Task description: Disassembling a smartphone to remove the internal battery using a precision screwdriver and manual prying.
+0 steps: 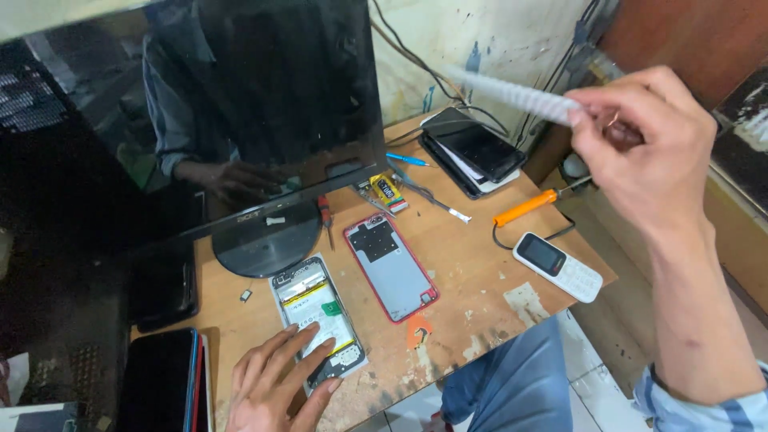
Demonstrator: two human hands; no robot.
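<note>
The opened phone (318,322) lies on the wooden desk (472,272), just in front of the round foot of the dark monitor (240,112); its back is off and the battery and boards show. The left hand (276,384) rests on it with the fingers spread flat, the fingertips on the pale battery. The right hand (640,152) is raised well above and to the right of the phone, and it pinches a white toothbrush (512,94) by the handle between thumb and fingers. The brush is blurred, so I think the bristles point toward the monitor, but I am not sure.

To do this well, I judge that the left hand should keep the phone flat and steady, while the brush comes down lightly and sweeps over the boards, away from thin cables.

Just right of the opened phone lies the red-rimmed back cover (392,268), inner side up. Beyond this cover, near the monitor edge, is a small yellow and black rectangular package (388,192). Far right of the phone are an orange-handled screwdriver (524,208) and a white keypad phone (558,266). A stack of dark phones (472,148) lies near the wall.
</note>
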